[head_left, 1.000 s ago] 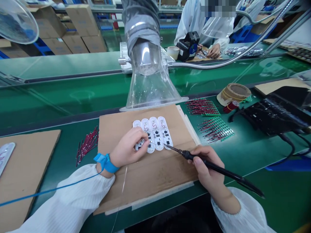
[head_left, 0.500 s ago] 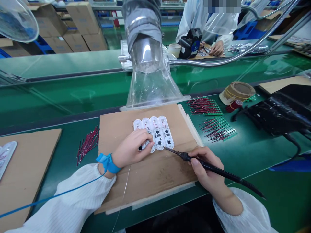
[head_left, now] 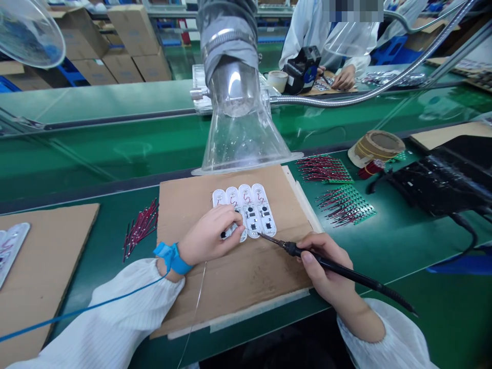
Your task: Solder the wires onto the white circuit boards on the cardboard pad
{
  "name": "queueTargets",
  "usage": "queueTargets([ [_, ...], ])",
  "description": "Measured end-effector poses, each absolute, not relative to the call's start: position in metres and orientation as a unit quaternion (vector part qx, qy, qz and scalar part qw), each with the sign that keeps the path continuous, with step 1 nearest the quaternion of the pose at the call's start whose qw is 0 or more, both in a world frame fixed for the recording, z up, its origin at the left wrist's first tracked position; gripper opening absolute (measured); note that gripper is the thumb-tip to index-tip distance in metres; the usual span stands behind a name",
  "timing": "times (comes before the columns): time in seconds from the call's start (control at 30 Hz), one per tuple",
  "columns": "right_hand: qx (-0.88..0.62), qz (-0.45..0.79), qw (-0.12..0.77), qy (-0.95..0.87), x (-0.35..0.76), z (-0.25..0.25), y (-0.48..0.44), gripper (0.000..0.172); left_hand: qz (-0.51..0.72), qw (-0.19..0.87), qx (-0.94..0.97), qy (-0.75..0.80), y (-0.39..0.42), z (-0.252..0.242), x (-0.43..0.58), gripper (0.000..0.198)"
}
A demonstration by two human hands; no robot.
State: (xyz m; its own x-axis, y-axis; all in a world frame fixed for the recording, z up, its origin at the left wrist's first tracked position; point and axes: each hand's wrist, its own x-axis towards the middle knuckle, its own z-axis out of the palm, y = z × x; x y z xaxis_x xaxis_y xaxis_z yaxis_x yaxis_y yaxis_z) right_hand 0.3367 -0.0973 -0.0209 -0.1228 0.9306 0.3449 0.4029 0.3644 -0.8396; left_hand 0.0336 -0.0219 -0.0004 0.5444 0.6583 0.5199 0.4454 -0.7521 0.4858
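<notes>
My right hand [head_left: 326,264] is closed round the handle of a black soldering iron [head_left: 319,258]. Its tip points left and meets the lower end of a white oval board [head_left: 250,212], third in a row of several such boards. Each board carries red wires and black parts. Pinched in my left hand [head_left: 213,230] is a thin solder wire [head_left: 200,287], which trails below the palm toward me. The left fingers hover over the two leftmost boards and partly hide them. A blue wrist strap [head_left: 172,258] with a cord circles my left wrist. Under the boards lies a cardboard sheet [head_left: 192,302].
A clear fume hood [head_left: 246,138] hangs just above the boards. Red wires [head_left: 141,228] lie left; green boards with wires [head_left: 348,205], a tape roll [head_left: 374,146] and a black device [head_left: 442,179] stand right. Across the bench, a co-worker's hand [head_left: 344,78] is at work.
The iron's tip has shifted very slightly to the left along the board's lower end. Both hands hold nearly the same pose; the whole view has moved slightly.
</notes>
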Motion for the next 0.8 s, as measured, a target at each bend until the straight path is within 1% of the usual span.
queueTargets([
  [0.17,-0.479,0.292,0.478,-0.675,0.3366,-0.0226,-0.0985,0.004,0.364,0.145,0.863,0.319,-0.0225,0.0013,0.0323,0.012],
  [0.4,-0.480,0.288,0.434,-0.706,0.3370,-0.0199,-0.0980,0.006,0.357,0.150,0.867,0.315,-0.0219,0.0011,0.0337,0.013],
  [0.67,-0.479,0.291,0.455,-0.692,0.3374,-0.0223,-0.0976,0.006,0.364,0.143,0.866,0.311,-0.0208,-0.0003,0.0340,0.013],
  [0.8,-0.476,0.296,0.442,-0.701,0.3373,-0.0213,-0.0963,0.006,0.365,0.142,0.866,0.311,-0.0218,-0.0007,0.0326,0.014],
])
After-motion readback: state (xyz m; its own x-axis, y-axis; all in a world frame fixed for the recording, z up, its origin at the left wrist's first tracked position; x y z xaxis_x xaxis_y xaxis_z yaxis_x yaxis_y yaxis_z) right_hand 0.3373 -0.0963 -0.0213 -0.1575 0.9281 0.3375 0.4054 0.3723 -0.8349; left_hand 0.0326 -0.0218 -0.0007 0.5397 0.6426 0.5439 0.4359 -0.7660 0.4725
